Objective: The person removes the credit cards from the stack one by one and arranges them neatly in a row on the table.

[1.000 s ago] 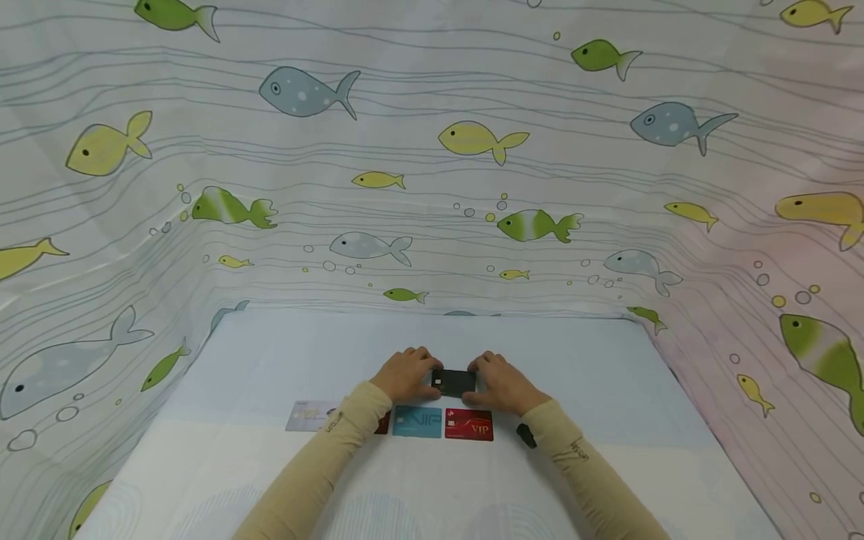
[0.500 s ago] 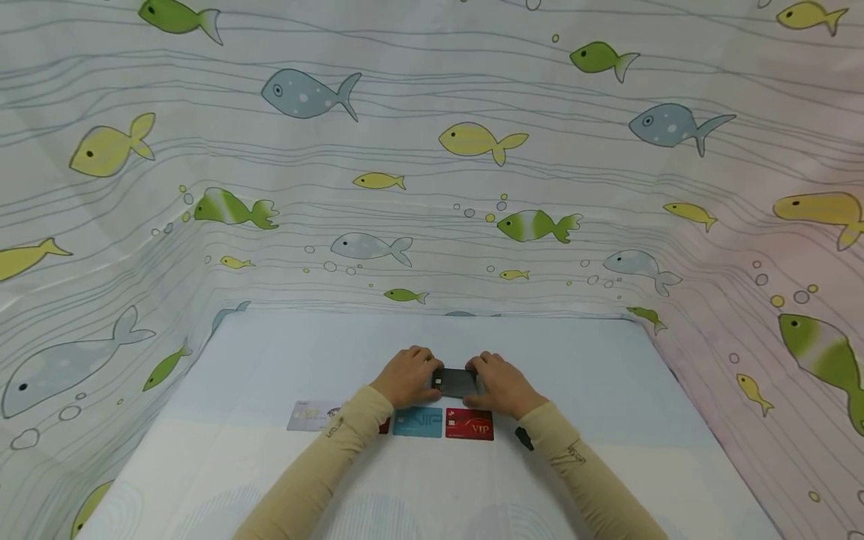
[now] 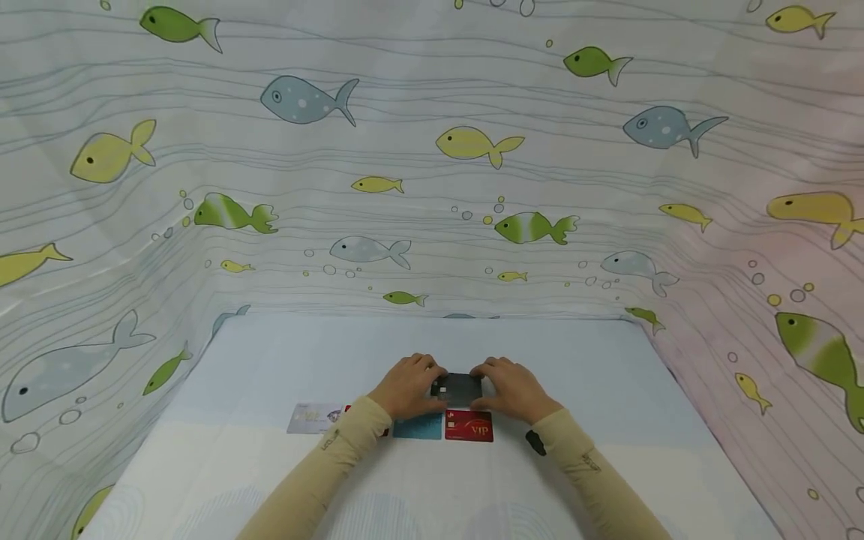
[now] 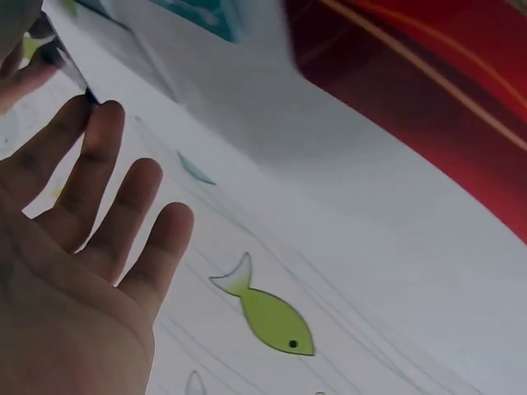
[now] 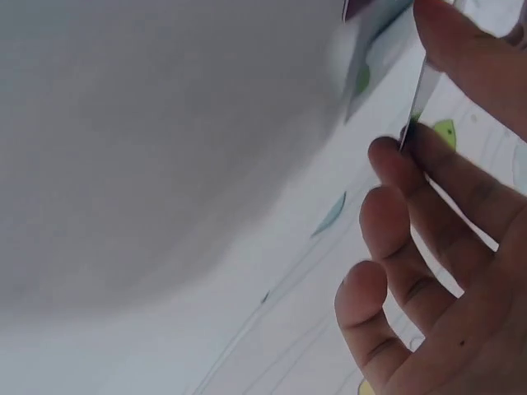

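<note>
In the head view a black card (image 3: 462, 390) with a small chip is held between both hands. My left hand (image 3: 407, 386) pinches its left edge between thumb and fingers, and my right hand (image 3: 511, 388) does the same on the right. The left wrist view shows the card edge-on at the left fingertips; in the right wrist view its thin edge (image 5: 420, 95) stands between thumb and fingertips. Just on the near side lie a red VIP card (image 3: 469, 426) and a blue card (image 3: 418, 429), whose upper part the left hand covers.
A silver card (image 3: 313, 418) ends the row on the left. Between it and the blue card, another red card (image 3: 386, 432) is mostly hidden by the left sleeve. The pale table (image 3: 270, 360) is enclosed by a fish-print curtain (image 3: 405, 217).
Both hands have brought the black card slightly nearer, and it looks a bit larger. The left thumb now covers the blue card's top. The row of cards stays put.
</note>
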`<state>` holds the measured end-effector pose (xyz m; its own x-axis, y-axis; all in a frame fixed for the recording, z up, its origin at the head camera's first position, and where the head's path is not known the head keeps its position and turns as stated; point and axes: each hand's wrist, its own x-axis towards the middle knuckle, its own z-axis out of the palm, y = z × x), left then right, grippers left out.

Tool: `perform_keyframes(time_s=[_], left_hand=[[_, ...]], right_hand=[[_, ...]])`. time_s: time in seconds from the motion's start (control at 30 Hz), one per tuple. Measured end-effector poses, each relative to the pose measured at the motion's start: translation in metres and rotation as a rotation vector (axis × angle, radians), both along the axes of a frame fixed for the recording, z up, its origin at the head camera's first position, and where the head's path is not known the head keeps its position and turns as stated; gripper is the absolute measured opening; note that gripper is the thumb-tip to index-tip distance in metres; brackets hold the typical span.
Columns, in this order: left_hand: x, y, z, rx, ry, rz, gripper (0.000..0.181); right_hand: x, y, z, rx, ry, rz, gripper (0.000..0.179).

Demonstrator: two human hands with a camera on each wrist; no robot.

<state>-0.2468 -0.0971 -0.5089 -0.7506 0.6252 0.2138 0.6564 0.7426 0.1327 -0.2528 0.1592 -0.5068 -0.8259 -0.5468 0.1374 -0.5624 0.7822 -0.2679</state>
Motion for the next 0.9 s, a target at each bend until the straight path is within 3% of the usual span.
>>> perform_keyframes(time_s=[0.33, 0.63, 0.9], left_hand=[[0.014, 0.014, 0.007, 0.009, 0.035, -0.020, 0.056], [0.028, 0.025, 0.010, 0.015, 0.069, -0.050, 0.053], [0.033, 0.035, 0.006, 0.022, 0.061, -0.065, 0.052]], right_hand=[[0.013, 0.023, 0.010, -0.048, -0.028, 0.000, 0.054], [0.029, 0.041, 0.010, -0.066, -0.055, -0.005, 0.054], [0.038, 0.054, 0.008, -0.080, -0.059, 0.009, 0.056]])
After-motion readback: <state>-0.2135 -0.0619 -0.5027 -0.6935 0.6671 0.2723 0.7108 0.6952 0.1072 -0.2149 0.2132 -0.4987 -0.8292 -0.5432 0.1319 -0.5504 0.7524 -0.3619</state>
